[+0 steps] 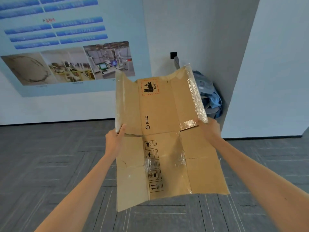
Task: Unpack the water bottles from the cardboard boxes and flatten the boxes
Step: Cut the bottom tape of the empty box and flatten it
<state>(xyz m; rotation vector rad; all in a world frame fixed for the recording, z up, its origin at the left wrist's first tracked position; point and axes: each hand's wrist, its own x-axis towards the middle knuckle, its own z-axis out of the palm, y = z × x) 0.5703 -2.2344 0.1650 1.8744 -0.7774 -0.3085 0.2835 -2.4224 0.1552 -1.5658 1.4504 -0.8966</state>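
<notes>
Box opened out, centre frame | left hand, right hand each pinching a side edge | advice: pull evenly, press curled edges flat.

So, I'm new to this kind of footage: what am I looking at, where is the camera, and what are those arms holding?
No machine here. The single picture comes from a camera worn on a person's head, looking forward and down, so the two bare arms are that person's own. The left hand and the right hand each grip a side edge of a flattened cardboard box, held up in the air. Below is a grey floor. Behind are a poster on the wall and some blue cloth in the corner. No water bottles are in view.
</notes>
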